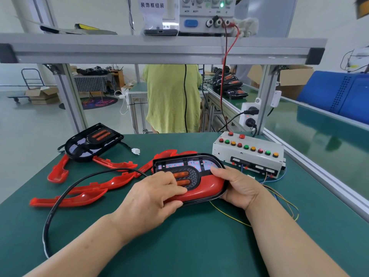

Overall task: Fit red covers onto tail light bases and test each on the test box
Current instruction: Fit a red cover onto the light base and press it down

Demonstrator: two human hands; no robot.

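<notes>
Left fingers (176, 188) atop cover (209, 185), right hand (237, 186) gripping

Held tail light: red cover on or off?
On. The red cover sits inside the black rim of the tail light base, the left hand pressing it, the right hand gripping the end. Fully clipped: cannot tell.

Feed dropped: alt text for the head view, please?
The left hand presses a red cover onto a tail light base on the green table; the right hand grips its right end. Loose red covers lie left, the test box behind.
</notes>
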